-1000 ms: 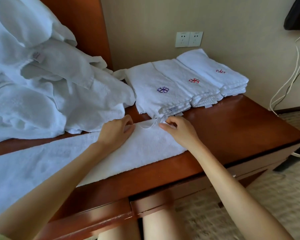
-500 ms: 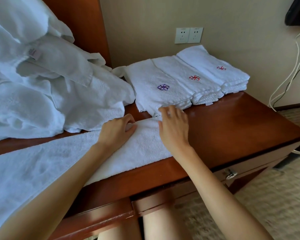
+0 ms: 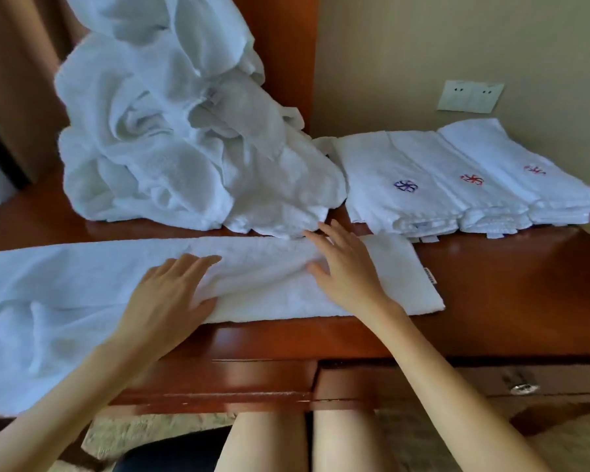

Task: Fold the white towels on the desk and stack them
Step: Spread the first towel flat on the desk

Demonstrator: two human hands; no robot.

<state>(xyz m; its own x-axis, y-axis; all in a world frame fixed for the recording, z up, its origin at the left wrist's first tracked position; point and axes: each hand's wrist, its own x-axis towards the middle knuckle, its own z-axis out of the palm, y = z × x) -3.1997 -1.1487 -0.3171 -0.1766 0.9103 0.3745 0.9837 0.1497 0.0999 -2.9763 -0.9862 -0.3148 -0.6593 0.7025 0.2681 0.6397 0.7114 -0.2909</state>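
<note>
Smoothing is the step in hand. The left hand point(image 3: 171, 294) and the right hand point(image 3: 348, 270) lie apart, palms down and fingers straight, both pressing flat on the long towel point(image 3: 263, 267) and gripping nothing. That towel is already folded lengthwise into a strip. It runs along the near edge of the desk point(image 3: 508, 284), under both palms, with a short end past the right hand and a long stretch trailing off beyond the left.

By my judgement the next move calls for a pinch on one end of the strip, then carrying it across to meet the other end, edges kept square so the fold does not skew.

Counted: one strip under the hands, and three folded towels point(image 3: 440, 178) in an overlapping row beyond the right hand, each with an emblem — one purple point(image 3: 406, 186), two red. Beyond the left hand sits one rumpled heap point(image 3: 171, 158); how many towels it holds I cannot tell.
</note>
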